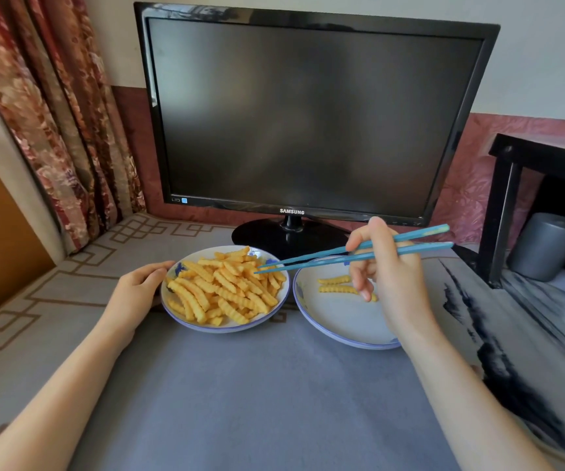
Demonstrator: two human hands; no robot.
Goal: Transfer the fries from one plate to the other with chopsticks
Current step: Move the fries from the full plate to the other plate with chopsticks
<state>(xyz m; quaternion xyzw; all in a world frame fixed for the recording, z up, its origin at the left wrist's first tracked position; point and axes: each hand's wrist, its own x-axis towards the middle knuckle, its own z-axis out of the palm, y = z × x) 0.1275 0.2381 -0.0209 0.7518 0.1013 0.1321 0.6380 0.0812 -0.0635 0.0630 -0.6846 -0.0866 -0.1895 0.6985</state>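
Two plates sitting side by side on a grey cloth [257,396], rims nearly touching, in front of a dark monitor [308,113].

Left plate [172,302] is carrying a heap of crinkle fries [226,290]. Right plate [335,329] is holding two fries [337,285], lying near its far edge.

Left hand [138,290] is resting against the left plate's outer rim, fingers curled loosely along it, thumb near the top edge.

Right hand [386,266] is hovering over the right plate, fingers closed around a pair of blue chopsticks [352,257]. Chopsticks are reaching leftward across the gap, tips slightly apart and touching the right side of the heap. Whether a fry is being pinched: cannot tell.
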